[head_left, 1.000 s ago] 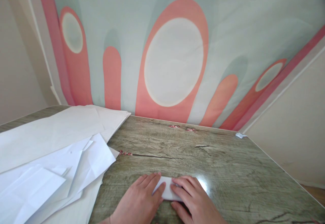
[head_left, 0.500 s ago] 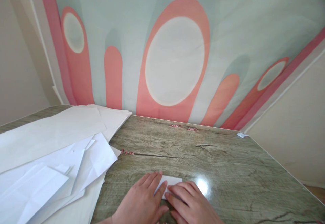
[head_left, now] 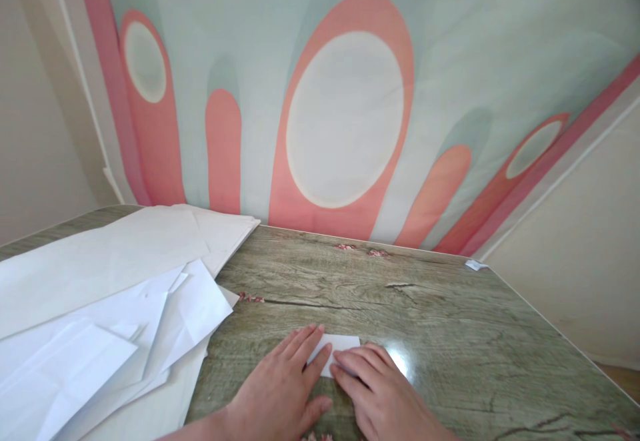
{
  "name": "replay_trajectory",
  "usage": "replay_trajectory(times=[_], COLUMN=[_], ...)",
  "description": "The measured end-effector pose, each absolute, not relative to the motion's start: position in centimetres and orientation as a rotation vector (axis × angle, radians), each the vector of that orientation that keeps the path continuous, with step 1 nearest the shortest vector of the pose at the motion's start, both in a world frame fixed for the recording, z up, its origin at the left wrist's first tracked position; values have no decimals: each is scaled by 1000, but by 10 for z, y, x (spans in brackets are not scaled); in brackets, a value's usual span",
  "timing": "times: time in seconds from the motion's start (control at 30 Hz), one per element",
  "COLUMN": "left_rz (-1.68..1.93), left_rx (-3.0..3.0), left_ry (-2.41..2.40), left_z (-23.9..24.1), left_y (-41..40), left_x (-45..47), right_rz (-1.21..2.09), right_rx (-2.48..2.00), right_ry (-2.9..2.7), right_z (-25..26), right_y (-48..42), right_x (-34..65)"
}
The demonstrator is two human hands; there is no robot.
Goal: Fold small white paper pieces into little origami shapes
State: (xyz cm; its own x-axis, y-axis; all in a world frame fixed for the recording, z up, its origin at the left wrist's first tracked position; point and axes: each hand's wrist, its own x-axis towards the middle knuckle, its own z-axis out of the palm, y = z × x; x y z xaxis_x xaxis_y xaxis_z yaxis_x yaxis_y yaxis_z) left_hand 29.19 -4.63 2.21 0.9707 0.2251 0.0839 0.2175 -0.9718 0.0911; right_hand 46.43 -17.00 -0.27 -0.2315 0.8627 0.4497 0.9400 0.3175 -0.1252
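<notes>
A small folded piece of white paper point(head_left: 344, 343) lies flat on the wood-patterned table point(head_left: 450, 321), just in front of me. My left hand point(head_left: 285, 381) rests over its left part, fingers stretched out and thumb apart. On the right part lie the slightly bent fingertips of my right hand point(head_left: 383, 387), palm down. Between the two hands a strip of the paper shows; its left and right ends are partly hidden under fingers.
To the left, large white sheets point(head_left: 110, 247) are stacked, with several loose creased papers point(head_left: 75, 374) on top. A small white scrap point(head_left: 476, 265) sits by the far right edge. Behind the table stands a wall covering point(head_left: 260, 94) with coral shapes.
Both hands and the small paper have shifted slightly away from me. My right hand's fingers have slid a little on the paper, and the gap between the hands is wider near me.
</notes>
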Motion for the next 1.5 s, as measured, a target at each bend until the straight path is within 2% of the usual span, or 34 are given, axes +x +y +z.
replay_trajectory(times=[0.23, 0.57, 1.13, 1.33, 1.5], left_rz=[319, 205, 194, 179, 176], left_rx=[3166, 3203, 3249, 3255, 3264], left_ry=[189, 183, 220, 190, 140], left_z=[8, 9, 9, 4, 2], left_y=[-64, -67, -70, -68, -65], left_x=[291, 293, 294, 294, 294], right_rz=[-354, -643, -715, -748, -904], right_rx=[-1577, -1570, -1839, -1865, -1793], right_ry=[-2144, -2205, -2027, -2061, -1997], right_z=[-9, -14, -41, -25, -12], right_y=[-168, -167, -190, -192, -184], right_x=[463, 459, 465, 471, 471])
